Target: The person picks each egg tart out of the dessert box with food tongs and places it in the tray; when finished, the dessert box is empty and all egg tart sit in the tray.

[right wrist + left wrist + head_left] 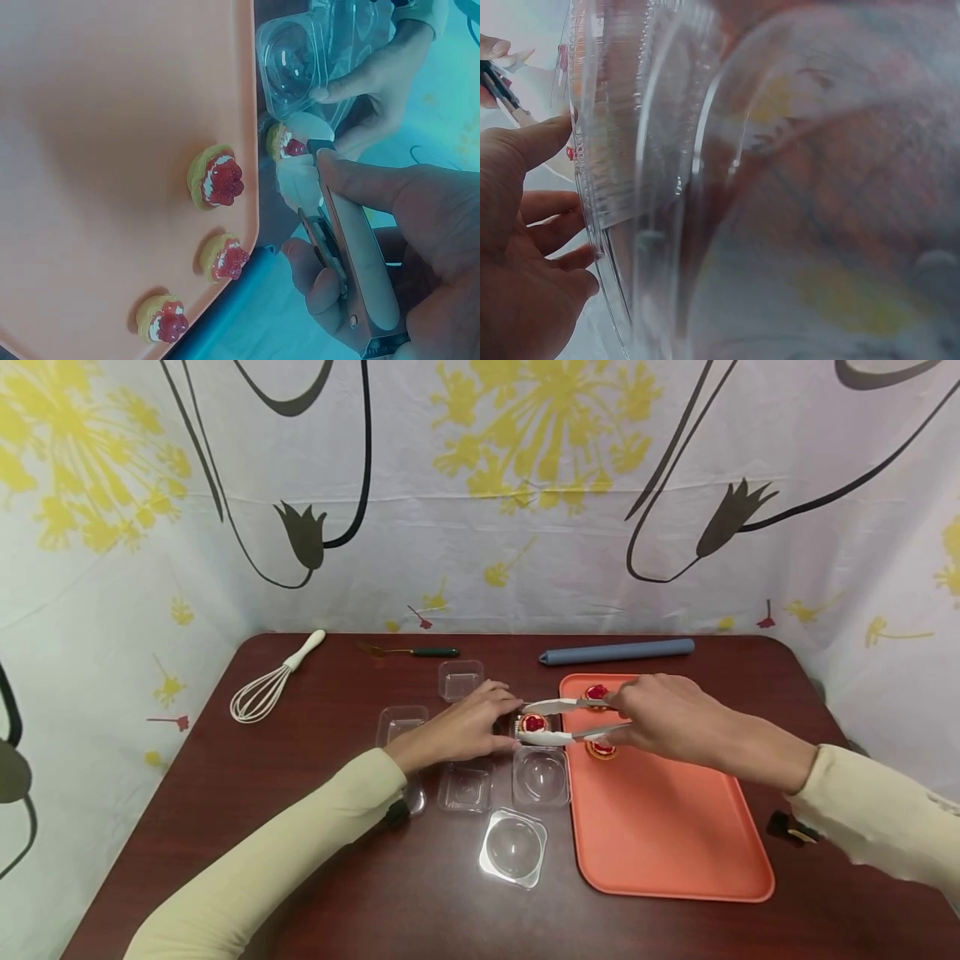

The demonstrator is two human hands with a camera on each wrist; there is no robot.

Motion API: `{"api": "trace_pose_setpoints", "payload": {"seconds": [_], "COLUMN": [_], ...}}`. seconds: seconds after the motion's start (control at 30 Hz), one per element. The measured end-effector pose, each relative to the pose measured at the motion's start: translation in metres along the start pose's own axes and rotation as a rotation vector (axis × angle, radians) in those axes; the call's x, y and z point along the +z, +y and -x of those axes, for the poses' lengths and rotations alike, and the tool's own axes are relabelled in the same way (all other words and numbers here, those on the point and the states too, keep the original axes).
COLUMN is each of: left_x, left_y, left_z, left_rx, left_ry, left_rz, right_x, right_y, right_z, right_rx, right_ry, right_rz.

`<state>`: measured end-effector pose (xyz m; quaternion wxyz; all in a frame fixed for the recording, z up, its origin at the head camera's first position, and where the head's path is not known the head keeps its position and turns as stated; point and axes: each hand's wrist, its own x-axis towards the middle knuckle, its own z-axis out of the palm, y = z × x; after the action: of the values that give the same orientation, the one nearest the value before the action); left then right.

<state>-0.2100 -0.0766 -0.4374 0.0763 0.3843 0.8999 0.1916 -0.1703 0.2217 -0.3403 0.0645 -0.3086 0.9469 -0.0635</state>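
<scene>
My right hand (660,718) grips a pair of tongs (356,262) with metal arms and white tips. Between those tips is a small red-topped fruit tart (534,722), which overlaps a clear plastic container (552,724) in the head view. At that container's left side, my left hand (474,722) holds it with thumb and fingers spread along the edge. The clear plastic (660,142) fills much of the left wrist view. More tarts (221,178) sit on the orange tray (667,827), partly behind the right hand and tongs in the head view.
Other clear containers (460,679) stand around the left hand, and a clear piece with a round dome (513,847) lies nearer the front. Along the back lie a white whisk (273,681), a green-handled utensil (435,652) and a blue-grey rolling pin (618,652).
</scene>
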Motion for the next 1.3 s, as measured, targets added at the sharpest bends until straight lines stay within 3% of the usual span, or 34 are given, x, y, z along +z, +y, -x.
{"api": "trace_pose_setpoints", "payload": {"seconds": [0.3,0.57,1.0,1.23,1.3], "left_x": [0.006,-0.003,0.000,0.048,0.052], "left_y": [-0.009,0.002,0.000,-0.052,-0.056], "left_z": [-0.004,-0.002,-0.002,-0.021,-0.023], "left_rx": [0.031,0.033,0.032,0.083,0.093], "left_ry": [0.009,-0.006,-0.007,0.056,0.068], "left_rz": [-0.004,-0.050,-0.047,-0.041,-0.064], "right_x": [-0.013,-0.021,-0.018,-0.008,-0.003], "right_y": [0.007,0.030,0.055,0.064,0.066], "right_z": [0.012,0.036,0.076,0.102,0.110], "right_rx": [0.005,0.019,0.137,0.141,0.137], "right_ry": [0.055,0.137,0.131,0.189,0.215], "right_rz": [-0.065,-0.028,-0.010,-0.005,0.005]}}
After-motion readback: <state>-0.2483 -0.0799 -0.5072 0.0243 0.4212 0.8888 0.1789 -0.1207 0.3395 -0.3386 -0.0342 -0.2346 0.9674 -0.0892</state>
